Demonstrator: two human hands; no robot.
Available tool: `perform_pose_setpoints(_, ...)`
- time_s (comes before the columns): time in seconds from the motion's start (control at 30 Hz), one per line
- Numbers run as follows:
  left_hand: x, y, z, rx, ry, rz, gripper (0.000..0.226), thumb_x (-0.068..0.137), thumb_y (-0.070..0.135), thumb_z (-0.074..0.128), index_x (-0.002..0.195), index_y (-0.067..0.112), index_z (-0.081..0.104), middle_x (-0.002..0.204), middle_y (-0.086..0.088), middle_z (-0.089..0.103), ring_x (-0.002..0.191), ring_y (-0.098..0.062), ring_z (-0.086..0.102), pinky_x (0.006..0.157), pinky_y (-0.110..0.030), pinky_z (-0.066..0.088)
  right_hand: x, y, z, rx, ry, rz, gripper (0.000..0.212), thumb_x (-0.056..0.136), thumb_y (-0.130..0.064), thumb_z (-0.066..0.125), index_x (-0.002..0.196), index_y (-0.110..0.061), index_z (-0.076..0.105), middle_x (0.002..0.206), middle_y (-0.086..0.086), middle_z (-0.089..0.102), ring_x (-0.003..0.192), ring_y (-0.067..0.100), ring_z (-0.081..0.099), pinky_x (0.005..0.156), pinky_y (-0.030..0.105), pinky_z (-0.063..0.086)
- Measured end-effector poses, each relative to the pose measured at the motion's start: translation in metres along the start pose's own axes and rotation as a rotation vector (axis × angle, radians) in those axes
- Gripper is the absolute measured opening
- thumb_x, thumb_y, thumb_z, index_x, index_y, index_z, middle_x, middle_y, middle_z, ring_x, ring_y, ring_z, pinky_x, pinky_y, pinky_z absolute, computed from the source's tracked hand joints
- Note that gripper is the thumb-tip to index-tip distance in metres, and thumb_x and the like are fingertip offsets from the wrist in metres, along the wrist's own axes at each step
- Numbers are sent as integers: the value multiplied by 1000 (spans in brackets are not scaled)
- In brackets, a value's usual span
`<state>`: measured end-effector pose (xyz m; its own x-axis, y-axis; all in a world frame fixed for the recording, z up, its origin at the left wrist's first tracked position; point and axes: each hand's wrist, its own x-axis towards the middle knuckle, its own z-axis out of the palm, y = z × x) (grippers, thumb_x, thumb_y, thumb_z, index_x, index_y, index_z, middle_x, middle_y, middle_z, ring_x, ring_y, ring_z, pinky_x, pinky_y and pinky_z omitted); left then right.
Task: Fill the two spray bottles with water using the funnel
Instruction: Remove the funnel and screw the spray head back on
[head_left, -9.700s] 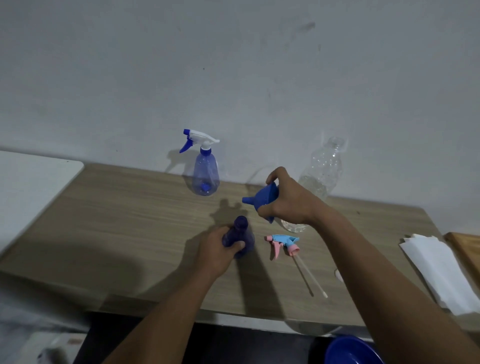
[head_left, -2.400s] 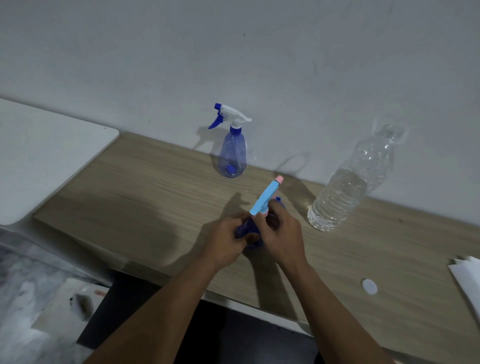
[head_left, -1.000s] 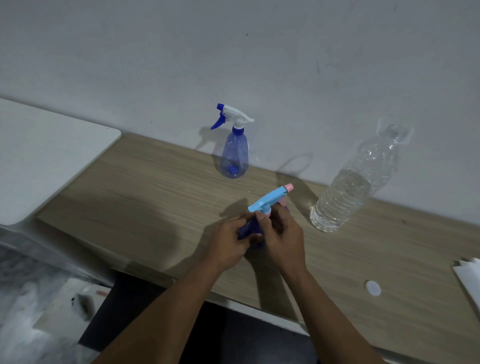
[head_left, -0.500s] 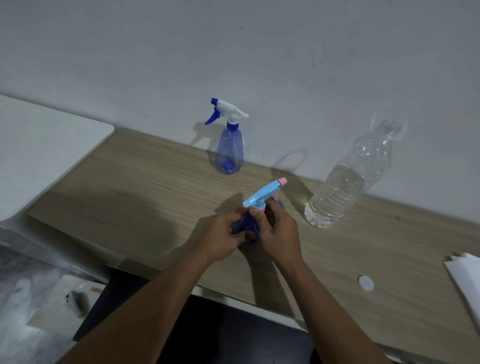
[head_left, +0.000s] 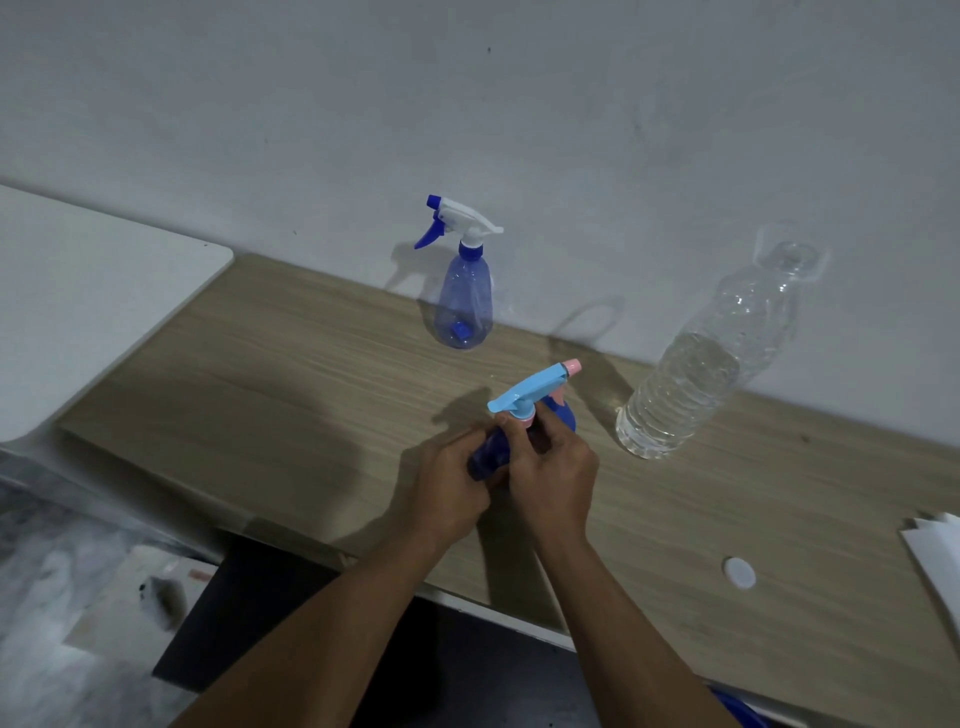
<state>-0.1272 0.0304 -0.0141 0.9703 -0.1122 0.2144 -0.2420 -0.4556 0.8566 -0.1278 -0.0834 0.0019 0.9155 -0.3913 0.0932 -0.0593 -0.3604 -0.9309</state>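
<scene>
A dark blue spray bottle (head_left: 485, 457) stands at the middle of the wooden table (head_left: 260, 395), gripped around its body by my left hand (head_left: 449, 493). My right hand (head_left: 553, 473) pinches the pink collar of its light blue and pink spray head (head_left: 535, 387), which sits on the bottle's neck. A blue shape, perhaps the funnel (head_left: 566, 415), shows just behind my right hand. A second, clear blue spray bottle (head_left: 465, 306) with a white and blue head stands by the wall. A clear water bottle (head_left: 691, 384), about half full and uncapped, stands to the right.
A white bottle cap (head_left: 739, 572) lies on the table at the right. White paper (head_left: 935, 551) sits at the right edge. A white surface (head_left: 78, 312) adjoins the table on the left. A blue rim (head_left: 737, 709) shows below the table's front edge.
Earlier my right hand held the funnel over the open dark bottle and the spray head lay on the table. Now the head is on the bottle, and it has turned slightly over the last second.
</scene>
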Motion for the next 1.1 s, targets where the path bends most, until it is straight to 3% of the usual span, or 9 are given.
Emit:
perform_pose_setpoints(0.13,7,0,-9,-127,-97,-112,46,76,7,82,118,20,69,97,27,64,88,20,60,76,0,43,5,-3,-13,58,-131,-21,14,92,-28,71,105,-27,76,85,-11,76,79,1,69,68,11,48)
perform_pose_setpoints(0.3,18,-7,-15,-226,-262,-204,40,76,-3,80,108,17,68,77,26,72,74,14,64,68,-4,44,14,-4,-19,12,-254,-82,10,94,-23,68,101,-24,76,85,-5,75,77,6,68,68,13,47)
perform_pose_setpoints(0.43,20,-14,-15,-278,-253,-237,39,73,-4,82,103,18,70,85,18,75,80,5,67,74,-11,48,22,-1,-20,-33,-305,-128,12,96,-23,66,104,-24,76,86,-2,74,77,6,67,66,13,46)
perform_pose_setpoints(0.67,13,-12,-8,-212,-133,-258,47,72,4,84,116,14,72,100,3,76,82,8,67,80,-14,52,7,0,-7,-29,-135,-105,12,97,-20,66,103,-16,76,73,-7,66,69,-3,62,61,7,42)
perform_pose_setpoints(0.8,10,-7,-10,-114,-112,-280,49,73,9,84,118,23,71,101,9,75,78,14,64,76,-7,51,-1,-1,-2,23,-82,-67,13,97,-26,66,108,-22,71,82,-10,70,78,0,65,67,14,48)
perform_pose_setpoints(0.83,8,-7,-10,-98,-109,-286,47,72,11,84,116,23,72,101,9,76,80,11,66,79,-12,54,-4,-1,-2,63,-65,-47,15,95,-25,68,109,-23,66,89,-13,70,82,0,67,71,19,52)
perform_pose_setpoints(0.9,0,-5,-7,-76,-94,-306,43,69,14,84,111,23,74,96,9,77,84,0,70,81,-23,57,-9,-2,-2,219,-11,49,42,88,-20,77,120,-22,50,105,-14,65,93,4,69,80,26,58)
perform_pose_setpoints(1.0,-14,-2,1,86,-35,-234,28,72,12,78,98,19,72,90,10,71,82,-8,67,70,-4,43,-3,-1,1,231,-32,86,71,81,-12,81,137,-20,38,116,-10,59,98,3,67,79,25,57)
perform_pose_setpoints(1.1,-27,3,11,127,-22,-209,32,77,5,68,108,15,69,102,3,70,94,-8,62,84,-11,45,3,-10,3,66,-86,-44,25,91,-5,66,111,-4,50,82,-5,54,66,-4,57,64,21,45)
